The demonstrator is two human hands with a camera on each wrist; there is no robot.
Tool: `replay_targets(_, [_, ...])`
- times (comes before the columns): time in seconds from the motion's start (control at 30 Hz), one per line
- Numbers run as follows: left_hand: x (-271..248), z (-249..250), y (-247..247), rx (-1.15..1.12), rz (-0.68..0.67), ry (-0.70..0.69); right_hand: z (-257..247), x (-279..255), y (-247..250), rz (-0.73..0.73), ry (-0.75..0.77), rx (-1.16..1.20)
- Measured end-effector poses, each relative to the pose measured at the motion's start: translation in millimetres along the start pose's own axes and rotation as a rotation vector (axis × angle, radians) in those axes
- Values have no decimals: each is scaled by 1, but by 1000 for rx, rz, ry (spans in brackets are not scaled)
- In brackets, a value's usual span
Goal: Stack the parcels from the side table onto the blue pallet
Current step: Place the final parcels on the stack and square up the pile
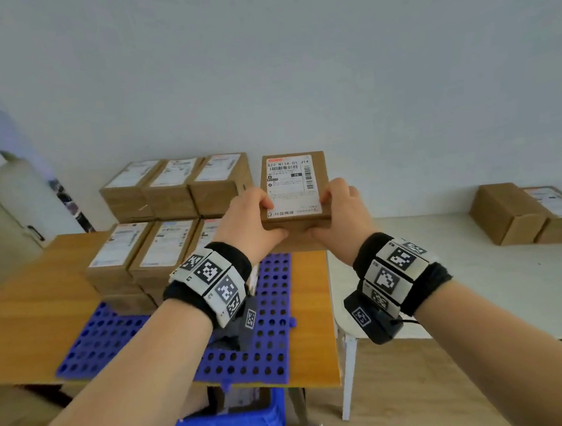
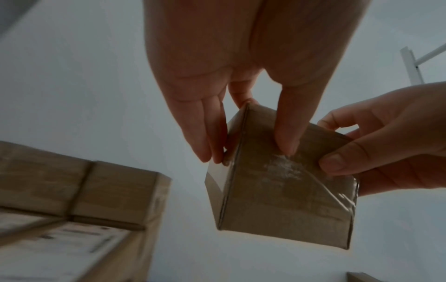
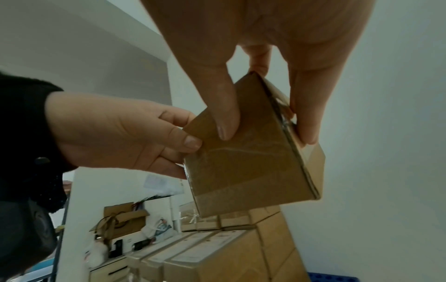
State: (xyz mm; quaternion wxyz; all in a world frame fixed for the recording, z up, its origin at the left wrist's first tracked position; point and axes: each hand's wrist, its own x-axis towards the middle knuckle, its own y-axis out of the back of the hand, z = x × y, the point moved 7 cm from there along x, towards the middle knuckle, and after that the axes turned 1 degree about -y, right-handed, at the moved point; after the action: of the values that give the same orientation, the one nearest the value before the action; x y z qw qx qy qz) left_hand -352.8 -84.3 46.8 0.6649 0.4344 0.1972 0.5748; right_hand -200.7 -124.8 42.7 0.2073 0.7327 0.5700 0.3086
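Both hands carry one parcel [image 1: 294, 191] in the air, label up: the left hand [image 1: 251, 220] clamps its near-left corner and the right hand [image 1: 336, 214] its near-right corner, thumbs on top and fingers [image 2: 287, 133] curled underneath, as both wrist views confirm. The parcel hangs at about 12 o'clock from the person, over the far right part of the pallet [image 1: 269, 332], just to the 3 o'clock side of the stack [image 1: 171, 219], which stands in two rows with the far row higher. So the step in hand looks like the carry-and-place of this parcel. Two more parcels [image 1: 531, 213] wait on the side table [image 1: 465, 281] at 2 o'clock. Next, I judge, the parcel should come down beside the far row, edges squared to its neighbour, and only then should both grips let go
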Motion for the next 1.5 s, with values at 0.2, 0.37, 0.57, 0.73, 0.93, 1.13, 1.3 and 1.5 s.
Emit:
replay_targets(0.2, [-21, -96, 81, 67, 75, 31, -86, 6, -96, -59, 32, 21])
replay_targets(0.37, [-29, -182, 129, 70, 35, 50, -145, 7, -172, -95, -9, 19])
replay_targets(0.57, [-30, -254, 160, 82, 17, 98, -186, 19, -235, -157, -6, -34])
replay_targets(0.73, [-20, -298, 171, 60, 28, 187, -201, 39, -275, -224, 39, -49])
replay_targets(0.93, [-3, -331, 179, 88, 33, 260, -206, 63, -307, -285, 60, 2])
replay_targets(1.13, [11, -351, 179, 60, 36, 285, -206, 78, -320, -282, 56, 93])
replay_targets(1.3, [18, -362, 181, 55, -3, 248, -208, 79, -327, -243, 63, 74])
replay_targets(1.5, [21, -371, 184, 52, -51, 165, -210, 73, -334, -152, -8, 71])
